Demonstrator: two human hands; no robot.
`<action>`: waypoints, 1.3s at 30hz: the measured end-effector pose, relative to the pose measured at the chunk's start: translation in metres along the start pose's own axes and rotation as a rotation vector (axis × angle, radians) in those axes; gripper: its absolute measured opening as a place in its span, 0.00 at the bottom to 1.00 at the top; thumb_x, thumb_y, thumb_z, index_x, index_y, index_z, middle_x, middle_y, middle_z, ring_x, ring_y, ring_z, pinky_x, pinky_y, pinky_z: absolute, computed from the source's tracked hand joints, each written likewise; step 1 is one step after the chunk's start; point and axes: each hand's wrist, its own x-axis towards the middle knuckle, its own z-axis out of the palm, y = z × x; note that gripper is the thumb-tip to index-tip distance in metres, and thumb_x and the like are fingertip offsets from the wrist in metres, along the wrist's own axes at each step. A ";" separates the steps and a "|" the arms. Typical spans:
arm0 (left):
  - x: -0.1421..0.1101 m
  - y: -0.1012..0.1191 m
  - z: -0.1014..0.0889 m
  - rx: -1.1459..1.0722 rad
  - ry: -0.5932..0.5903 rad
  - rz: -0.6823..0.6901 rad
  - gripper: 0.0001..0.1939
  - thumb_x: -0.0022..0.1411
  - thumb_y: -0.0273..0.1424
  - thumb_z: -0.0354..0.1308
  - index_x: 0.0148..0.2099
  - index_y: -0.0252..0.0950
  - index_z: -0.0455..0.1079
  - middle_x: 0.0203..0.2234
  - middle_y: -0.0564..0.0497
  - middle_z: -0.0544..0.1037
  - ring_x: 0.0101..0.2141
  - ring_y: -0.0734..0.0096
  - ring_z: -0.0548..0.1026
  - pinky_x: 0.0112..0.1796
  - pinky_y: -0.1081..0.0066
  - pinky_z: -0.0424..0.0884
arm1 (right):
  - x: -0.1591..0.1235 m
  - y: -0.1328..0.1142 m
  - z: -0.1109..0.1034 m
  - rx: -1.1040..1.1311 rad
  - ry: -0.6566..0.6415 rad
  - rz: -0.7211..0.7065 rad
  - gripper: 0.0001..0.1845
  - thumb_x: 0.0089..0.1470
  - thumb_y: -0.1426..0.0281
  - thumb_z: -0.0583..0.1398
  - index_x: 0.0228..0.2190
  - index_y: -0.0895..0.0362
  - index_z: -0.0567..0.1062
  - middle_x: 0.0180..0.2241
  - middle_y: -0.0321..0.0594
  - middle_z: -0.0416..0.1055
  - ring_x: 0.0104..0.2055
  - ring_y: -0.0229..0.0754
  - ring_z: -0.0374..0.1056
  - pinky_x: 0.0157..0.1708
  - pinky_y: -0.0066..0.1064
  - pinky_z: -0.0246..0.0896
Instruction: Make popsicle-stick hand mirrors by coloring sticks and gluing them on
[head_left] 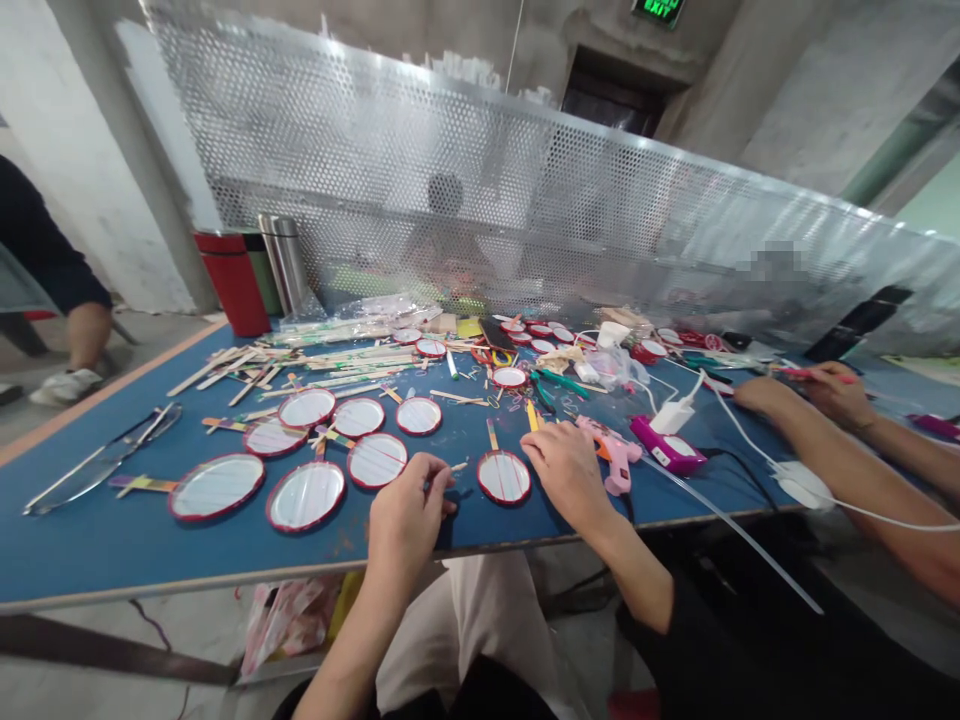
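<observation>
My left hand [411, 515] is at the table's front edge with thumb and fingers pinched together. A small pale wooden bit [460, 466] shows at the fingertips; whether it is gripped or lies behind them I cannot tell. Between my hands lies a round, shiny, mirror-like disc [504, 478] with a red rim and a short wooden stick [492, 434] pointing away from me. My right hand [570, 475] rests at the disc's right side, fingers stretched out and slightly bent, by a yellow tool [533, 415]. A pink glue gun [613, 455] lies just beyond that hand.
Several red-rimmed discs [306, 495] with stick handles lie to the left. Loose wooden sticks [330, 372], pliers [562, 382] and a purple box [667, 446] with cables are farther back. A red flask [232, 283] stands before the perforated screen [450, 180]. A co-worker's arms [832, 430] are at right.
</observation>
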 end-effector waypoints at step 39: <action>0.000 0.003 0.000 -0.022 0.001 0.019 0.07 0.64 0.37 0.48 0.35 0.43 0.65 0.29 0.55 0.81 0.25 0.69 0.81 0.28 0.73 0.73 | -0.027 -0.040 0.008 0.051 -0.044 0.081 0.41 0.50 0.56 0.63 0.58 0.65 0.60 0.46 0.58 0.72 0.48 0.61 0.68 0.45 0.51 0.64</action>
